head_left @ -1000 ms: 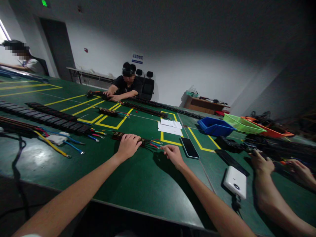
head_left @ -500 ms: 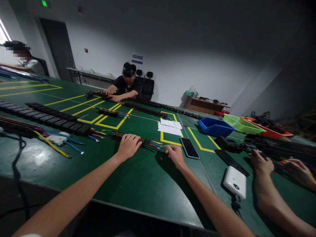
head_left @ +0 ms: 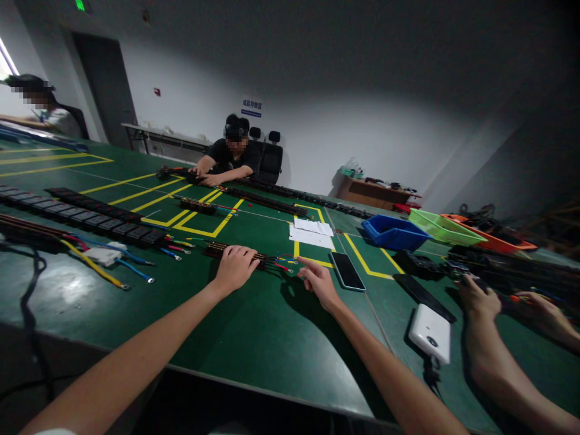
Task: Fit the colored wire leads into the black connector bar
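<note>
We are resting the left hand [head_left: 236,267] over the wired module [head_left: 214,248] on the table [head_left: 254,338], its fingers curling across the top; whether they are gripping, we cannot tell. We are poising the right hand [head_left: 319,284], index finger and thumb parted, just beside the coloured leads [head_left: 281,266]. We are seeing ring terminals [head_left: 291,270] already fitted, the ends lying unconnected.

Only text I can make out is 成品存放区 on the wall sign [head_left: 252,105], past the far edge of the surface [head_left: 263,326] — the blue strip [head_left: 251,113] below's too tiny.
</note>
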The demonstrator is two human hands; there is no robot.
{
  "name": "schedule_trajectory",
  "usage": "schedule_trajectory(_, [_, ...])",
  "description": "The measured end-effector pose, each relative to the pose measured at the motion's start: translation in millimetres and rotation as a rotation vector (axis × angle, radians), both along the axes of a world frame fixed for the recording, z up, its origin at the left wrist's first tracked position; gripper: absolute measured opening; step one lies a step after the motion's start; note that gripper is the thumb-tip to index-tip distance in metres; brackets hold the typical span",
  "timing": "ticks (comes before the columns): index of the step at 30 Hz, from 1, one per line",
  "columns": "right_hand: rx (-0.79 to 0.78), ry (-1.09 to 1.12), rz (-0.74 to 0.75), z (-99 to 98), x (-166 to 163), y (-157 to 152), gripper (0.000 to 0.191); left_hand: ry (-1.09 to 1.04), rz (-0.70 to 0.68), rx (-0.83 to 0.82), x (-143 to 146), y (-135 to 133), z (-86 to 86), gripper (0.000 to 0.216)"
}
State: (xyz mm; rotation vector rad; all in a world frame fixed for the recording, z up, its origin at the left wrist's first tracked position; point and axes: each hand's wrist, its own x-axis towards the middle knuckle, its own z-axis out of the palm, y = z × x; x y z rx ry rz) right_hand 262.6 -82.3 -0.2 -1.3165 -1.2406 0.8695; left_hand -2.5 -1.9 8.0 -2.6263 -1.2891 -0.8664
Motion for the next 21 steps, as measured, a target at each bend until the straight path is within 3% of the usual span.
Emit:
schedule_trajectory(5, [0.003, -0.005, 0.001, 0.4, -1.3, 0.0, 0.059, 0.020, 0.001, 0.002, 0.5, 0.5, -0.7, 0.031])
schedule_trajectory(9, [0.012, -0.056, -0.106, -1.1, 2.0, 1.3, 0.044, 0.013, -0.002, -0.015, 0.2, 0.8, -0.8, 0.033])
schedule_trajectory(12, [0.005, -0.091, -0.181, -3.2, 3.5, 2.6, 0.045, 0.014, -0.006, -0.019, 0.0, 0.7, -0.7, 0.034])
schedule_trajectory(21, [-0.017, -0.188, -0.065, -6.9, 2.3, 3.6, 0.055, -0.022, -0.036, -0.058, -0.4, -0.9, 1.7, 0.032])
